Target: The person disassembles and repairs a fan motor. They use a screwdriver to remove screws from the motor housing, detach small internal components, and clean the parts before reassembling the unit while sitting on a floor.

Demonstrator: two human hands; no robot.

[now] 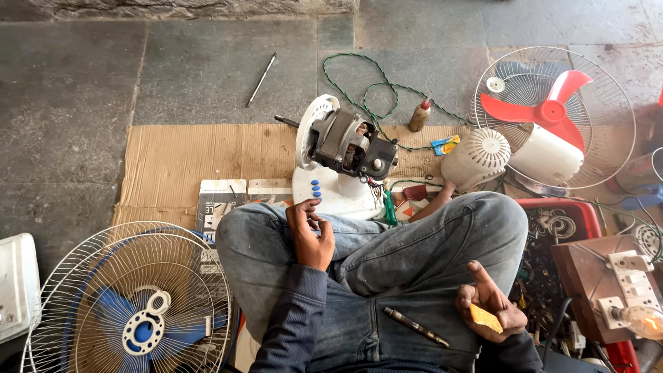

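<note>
Here the person sits cross-legged on the floor, with the right hand (492, 304) at the lower right of the frame pinching a small yellow square piece (485, 318) between thumb and fingers. The left hand (311, 235), at centre, rests on the knee, loosely curled and holding nothing. A slim screwdriver-like tool (416, 326) lies on the lap between the hands.

Just above the knees stands the stripped fan (338, 166): its white base with blue buttons lies on a cardboard sheet (186, 159), and the grey motor (349, 145) is bare, windings and wires exposed, shaft pointing to the upper left. Judging by this, the dismantling looks done: guard, blades and rear housing are off, and the white vented motor cover (476, 157) lies to the right. Whatever fixing and reassembly the motor needs appears still to be ahead.

Round about lie a blue-bladed fan in its grille (135, 304) at lower left, a red-bladed fan (552, 114) at upper right, a small brown bottle (419, 115), a green cable (373, 86) and a red tray of parts (559, 221).
</note>
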